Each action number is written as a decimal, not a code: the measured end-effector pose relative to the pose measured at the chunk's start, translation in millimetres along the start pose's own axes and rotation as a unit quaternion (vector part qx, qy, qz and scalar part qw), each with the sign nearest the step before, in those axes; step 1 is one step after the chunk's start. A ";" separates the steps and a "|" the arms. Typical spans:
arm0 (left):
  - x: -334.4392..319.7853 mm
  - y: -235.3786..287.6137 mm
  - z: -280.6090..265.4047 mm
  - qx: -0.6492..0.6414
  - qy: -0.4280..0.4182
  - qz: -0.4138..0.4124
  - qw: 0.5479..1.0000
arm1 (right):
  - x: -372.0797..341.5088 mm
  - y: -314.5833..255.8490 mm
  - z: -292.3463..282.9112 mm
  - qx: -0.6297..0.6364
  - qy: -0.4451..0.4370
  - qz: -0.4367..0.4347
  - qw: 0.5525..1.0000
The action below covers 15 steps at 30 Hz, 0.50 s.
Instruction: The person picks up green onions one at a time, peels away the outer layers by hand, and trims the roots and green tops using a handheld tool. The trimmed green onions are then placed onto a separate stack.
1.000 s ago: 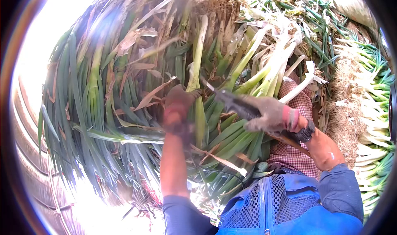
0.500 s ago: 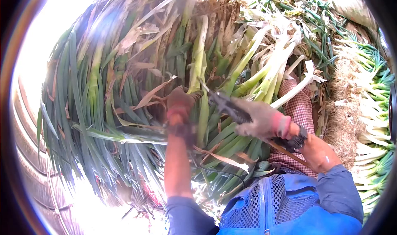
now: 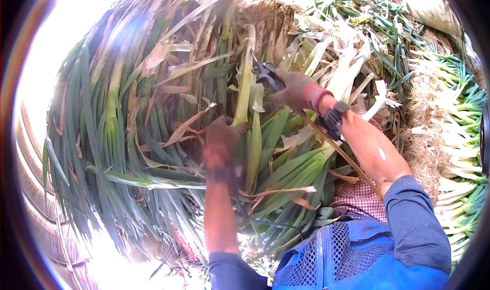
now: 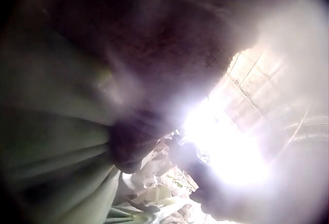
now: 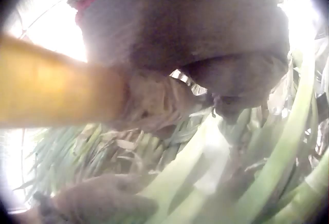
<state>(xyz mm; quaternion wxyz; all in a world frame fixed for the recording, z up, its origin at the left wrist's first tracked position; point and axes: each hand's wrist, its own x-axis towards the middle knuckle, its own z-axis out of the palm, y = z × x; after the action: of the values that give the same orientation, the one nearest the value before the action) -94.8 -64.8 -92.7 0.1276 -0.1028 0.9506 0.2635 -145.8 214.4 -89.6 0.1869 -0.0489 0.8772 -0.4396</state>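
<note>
My gloved left hand point(image 3: 222, 139) grips the green part of a leek-like stalk point(image 3: 245, 81) lying across the pile. In the left wrist view that hand point(image 4: 154, 49) is dark and blurred, beside broad green leaves point(image 4: 67, 162). My gloved right hand point(image 3: 300, 92) is curled round a black nozzle tool point(image 3: 267, 76), whose thin tip is beside the stalk's upper part. A yellow-brown hose point(image 3: 347, 157) trails from it. The right wrist view shows the right hand point(image 5: 190, 29), the hose point(image 5: 56, 88), and a loose pale leaf layer point(image 5: 213, 157) near the stalk.
Long green leaves point(image 3: 115, 137) pile up at the left, with roots point(image 3: 270, 12) at the top. Peeled stalks point(image 3: 451, 137) line the right edge beside dry roots point(image 3: 426, 116). A pale sack point(image 3: 431, 7) lies at the top right, and a checked cloth point(image 3: 360, 200) near my body.
My right hand and the tool have moved up and left, away from my body, along the stalk. A pale leaf flap now hangs beside it. The left hand has barely moved.
</note>
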 end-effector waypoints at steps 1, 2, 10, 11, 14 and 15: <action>-2.1 4.3 -2.2 0.003 -0.004 0.000 1.000 | 12.9 1.0 -1.0 0.000 0.000 0.001 1.000; -2.2 5.8 -2.2 0.006 -0.008 -0.001 1.000 | 25.2 2.1 -2.8 -0.001 0.002 0.019 1.000; -3.1 4.4 -1.9 -0.060 -0.035 -0.007 0.998 | 10.7 18.8 -5.1 -0.013 -0.033 0.002 0.999; -4.6 7.5 -3.9 -0.070 -0.042 -0.010 0.997 | -0.6 23.5 -2.0 -0.012 -0.043 0.002 0.999; -10.8 17.5 -10.8 -0.066 -0.083 -0.016 0.994 | -51.0 32.5 0.4 0.032 -0.067 -0.023 0.997; -13.5 19.8 -12.4 -0.065 -0.081 -0.015 0.994 | -66.6 31.6 -3.8 0.032 -0.066 -0.025 0.997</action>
<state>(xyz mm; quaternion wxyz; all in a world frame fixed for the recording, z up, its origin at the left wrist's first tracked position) -89.6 -53.0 -69.0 0.2015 -0.1034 0.9162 0.3306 -83.1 253.2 -93.5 0.2344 -0.0936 0.8469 -0.4680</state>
